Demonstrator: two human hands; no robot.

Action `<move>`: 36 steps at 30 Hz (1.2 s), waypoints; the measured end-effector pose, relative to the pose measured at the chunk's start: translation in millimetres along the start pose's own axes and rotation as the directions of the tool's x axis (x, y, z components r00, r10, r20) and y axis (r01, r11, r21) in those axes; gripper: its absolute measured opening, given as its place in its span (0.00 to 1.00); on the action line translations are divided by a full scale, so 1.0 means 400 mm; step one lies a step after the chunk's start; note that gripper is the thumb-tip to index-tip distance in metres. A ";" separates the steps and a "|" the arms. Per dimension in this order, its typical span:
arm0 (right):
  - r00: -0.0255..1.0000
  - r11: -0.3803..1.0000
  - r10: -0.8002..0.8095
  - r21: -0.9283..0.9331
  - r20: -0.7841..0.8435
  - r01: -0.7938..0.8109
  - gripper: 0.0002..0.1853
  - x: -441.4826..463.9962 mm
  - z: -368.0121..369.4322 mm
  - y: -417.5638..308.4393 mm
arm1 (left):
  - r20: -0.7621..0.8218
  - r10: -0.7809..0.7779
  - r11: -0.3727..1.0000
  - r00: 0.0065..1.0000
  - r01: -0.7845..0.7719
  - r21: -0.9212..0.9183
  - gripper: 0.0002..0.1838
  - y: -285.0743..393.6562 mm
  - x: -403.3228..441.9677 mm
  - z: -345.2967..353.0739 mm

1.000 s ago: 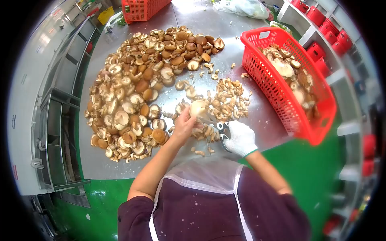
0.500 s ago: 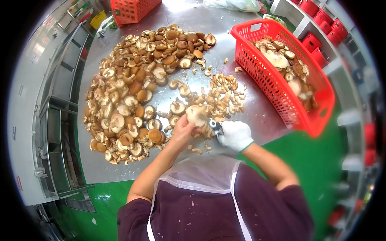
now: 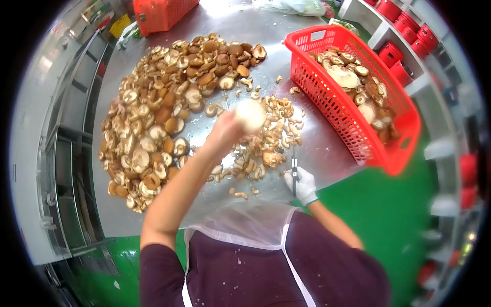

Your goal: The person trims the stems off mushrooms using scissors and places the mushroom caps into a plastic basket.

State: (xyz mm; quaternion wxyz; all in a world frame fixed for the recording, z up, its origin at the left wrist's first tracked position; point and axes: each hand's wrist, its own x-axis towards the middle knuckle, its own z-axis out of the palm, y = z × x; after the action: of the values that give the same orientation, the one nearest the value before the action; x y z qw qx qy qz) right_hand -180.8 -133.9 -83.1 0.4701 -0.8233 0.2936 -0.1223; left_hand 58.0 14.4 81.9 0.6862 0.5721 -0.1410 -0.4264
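A big pale mushroom (image 3: 250, 115) is up over the metal table (image 3: 330, 158), at 12 o'clock. The bare left hand (image 3: 223, 132) grips it by its near side, so most of its top shows. At 4 o'clock, well apart, the gloved right hand (image 3: 307, 188) is closed around a cutting tool (image 3: 294, 176), maybe scissors. Its tip points away from the body, which looks safer. Small cut stems (image 3: 279, 128) lie at 1 o'clock, and a pile of shiitake mushrooms (image 3: 163, 97) at 10. At 2, a red basket (image 3: 332, 120) has tall sides that keep its mushrooms in. The held mushroom and left fingers are blurry. The glove hides part of the tool. The top edge cuts off another red basket (image 3: 166, 14).
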 end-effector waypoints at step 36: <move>0.908 0.737 -0.379 -0.534 0.182 0.414 0.13 0.012 -0.011 -0.290 | -0.148 -0.071 0.962 0.986 0.029 -0.271 0.19 -0.242 -0.127 -0.095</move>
State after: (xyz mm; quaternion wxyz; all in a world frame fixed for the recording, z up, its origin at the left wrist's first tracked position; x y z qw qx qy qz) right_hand -136.2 -95.1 17.1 0.1791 -0.9711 0.1198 -0.1026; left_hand 12.5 79.5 -2.5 0.7554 0.5090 -0.0133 -0.4126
